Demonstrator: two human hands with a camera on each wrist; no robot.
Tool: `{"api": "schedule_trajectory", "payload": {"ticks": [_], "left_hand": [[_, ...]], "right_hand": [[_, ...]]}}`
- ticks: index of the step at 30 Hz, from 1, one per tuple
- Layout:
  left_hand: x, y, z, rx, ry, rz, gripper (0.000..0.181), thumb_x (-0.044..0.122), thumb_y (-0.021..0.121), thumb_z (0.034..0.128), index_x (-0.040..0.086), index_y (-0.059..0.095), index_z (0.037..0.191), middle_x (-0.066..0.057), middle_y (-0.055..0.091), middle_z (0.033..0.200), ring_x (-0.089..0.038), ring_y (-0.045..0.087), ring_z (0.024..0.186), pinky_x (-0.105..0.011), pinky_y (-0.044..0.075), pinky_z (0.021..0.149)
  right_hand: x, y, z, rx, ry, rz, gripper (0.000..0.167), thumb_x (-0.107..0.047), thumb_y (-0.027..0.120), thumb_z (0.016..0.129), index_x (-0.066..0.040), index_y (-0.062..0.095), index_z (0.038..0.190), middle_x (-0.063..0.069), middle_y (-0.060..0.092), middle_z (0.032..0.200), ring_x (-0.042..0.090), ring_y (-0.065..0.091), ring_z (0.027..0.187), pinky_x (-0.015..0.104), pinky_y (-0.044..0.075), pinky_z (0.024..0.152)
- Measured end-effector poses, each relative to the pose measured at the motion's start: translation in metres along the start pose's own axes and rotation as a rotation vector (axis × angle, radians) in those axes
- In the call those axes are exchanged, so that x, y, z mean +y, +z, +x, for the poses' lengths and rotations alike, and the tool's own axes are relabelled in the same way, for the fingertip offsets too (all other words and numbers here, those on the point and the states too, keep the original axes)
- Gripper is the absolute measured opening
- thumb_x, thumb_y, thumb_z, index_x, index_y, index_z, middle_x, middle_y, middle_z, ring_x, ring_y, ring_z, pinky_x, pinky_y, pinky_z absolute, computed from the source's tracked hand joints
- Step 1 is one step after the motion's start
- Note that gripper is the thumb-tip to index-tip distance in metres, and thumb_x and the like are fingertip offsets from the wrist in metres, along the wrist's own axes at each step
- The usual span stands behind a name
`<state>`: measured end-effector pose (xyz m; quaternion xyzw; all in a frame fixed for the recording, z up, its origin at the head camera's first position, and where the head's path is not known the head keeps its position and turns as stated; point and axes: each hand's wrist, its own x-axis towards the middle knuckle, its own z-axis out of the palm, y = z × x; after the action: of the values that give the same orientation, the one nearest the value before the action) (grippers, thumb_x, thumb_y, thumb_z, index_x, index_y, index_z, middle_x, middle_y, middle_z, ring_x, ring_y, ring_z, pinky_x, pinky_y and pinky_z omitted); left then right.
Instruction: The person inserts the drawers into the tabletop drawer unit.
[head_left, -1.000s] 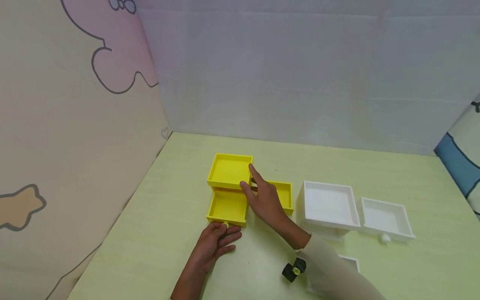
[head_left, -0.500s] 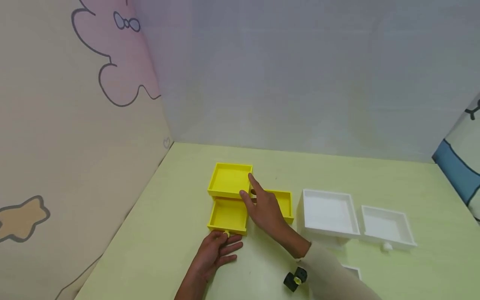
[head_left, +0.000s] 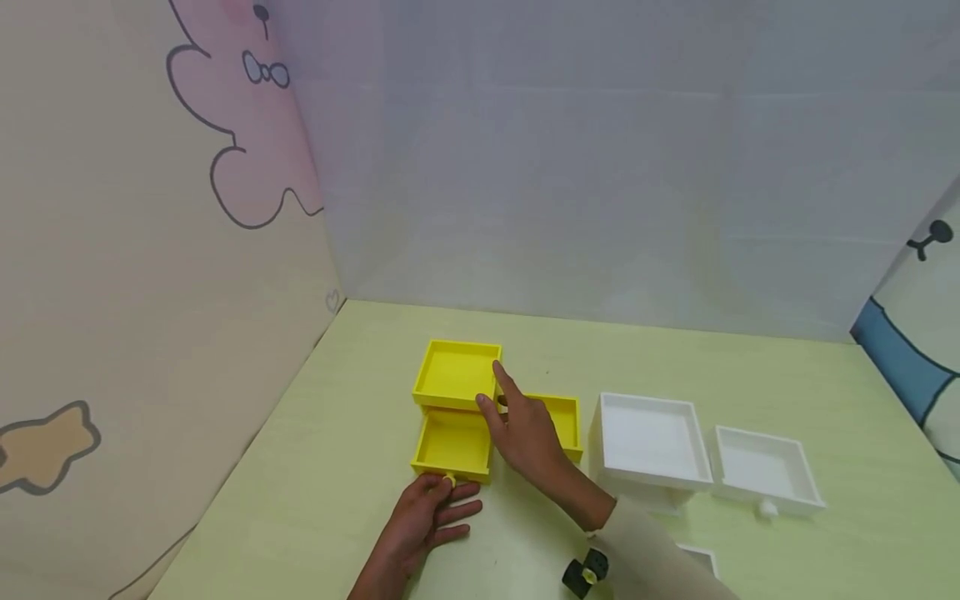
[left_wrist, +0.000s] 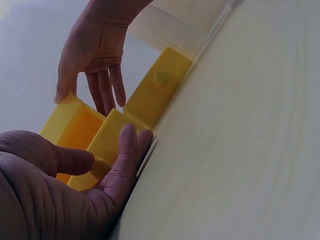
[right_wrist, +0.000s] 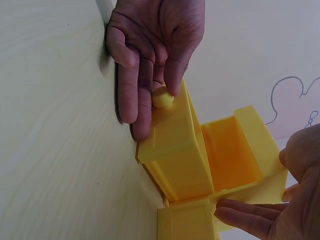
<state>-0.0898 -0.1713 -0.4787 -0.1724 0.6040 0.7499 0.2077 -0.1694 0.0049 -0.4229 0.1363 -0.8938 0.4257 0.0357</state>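
A yellow cabinet (head_left: 456, 372) with a tray-like top stands left of centre in the head view. Its yellow drawer (head_left: 452, 443) is pulled out toward the front. My left hand (head_left: 420, 515) pinches that drawer's round knob (right_wrist: 162, 97) between thumb and fingers, other fingers extended under it. Against the cabinet's right side rests my right hand (head_left: 527, 429), thumb near the front top corner, index finger along the top edge, remaining fingers fairly straight down the side. A second yellow drawer (head_left: 564, 421) sits beside the cabinet, partly hidden by the right hand; its knob shows in the left wrist view.
To the right stands a white cabinet (head_left: 651, 437), with a white drawer (head_left: 768, 467) beside it. Another white tray-like piece (head_left: 703, 557) is mostly behind the right sleeve. A pair of black toy wheels (head_left: 585, 573) lies near the sleeve. Printed walls enclose the table.
The head view has tilted upward, so everything sits lower in it. Both hands keep their places on the knob and the cabinet; the drawer shows no clear movement.
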Motion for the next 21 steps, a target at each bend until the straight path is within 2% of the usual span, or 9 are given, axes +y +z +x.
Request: {"api": "schedule_trajectory", "payload": {"ticks": [6,15,21], "left_hand": [[-0.0014,0.0009,-0.0003,0.017,0.002,-0.019,0.029,0.021,0.041,0.1085,-0.003,0.043,0.125,-0.019,0.069,0.120,-0.029,0.071,0.102,-0.043,0.058,0.079],[-0.0039,0.0002,0.0010,-0.014,0.043,-0.037,0.030,0.022,0.041,0.1087,-0.004,0.042,0.124,-0.022,0.066,0.123,-0.031,0.070,0.105,-0.045,0.057,0.082],[-0.0032,-0.0006,0.0036,-0.011,0.031,-0.036,0.030,0.021,0.040,0.1089,-0.004,0.042,0.125,-0.022,0.066,0.123,-0.031,0.070,0.105,-0.046,0.057,0.082]], "right_hand": [[0.0005,0.0002,-0.0010,0.012,-0.023,-0.009,0.064,-0.040,0.052,0.103,-0.009,0.032,0.156,0.019,0.067,0.123,0.027,0.072,0.096,0.043,0.057,0.081],[-0.0003,0.0002,-0.0016,0.023,-0.018,-0.029,0.064,-0.041,0.051,0.103,-0.009,0.033,0.155,0.018,0.067,0.124,0.026,0.073,0.095,0.043,0.057,0.082],[0.0016,0.0016,-0.0013,0.035,-0.041,-0.039,0.064,-0.041,0.051,0.103,-0.007,0.033,0.155,0.018,0.068,0.123,0.026,0.073,0.094,0.042,0.057,0.080]]}}
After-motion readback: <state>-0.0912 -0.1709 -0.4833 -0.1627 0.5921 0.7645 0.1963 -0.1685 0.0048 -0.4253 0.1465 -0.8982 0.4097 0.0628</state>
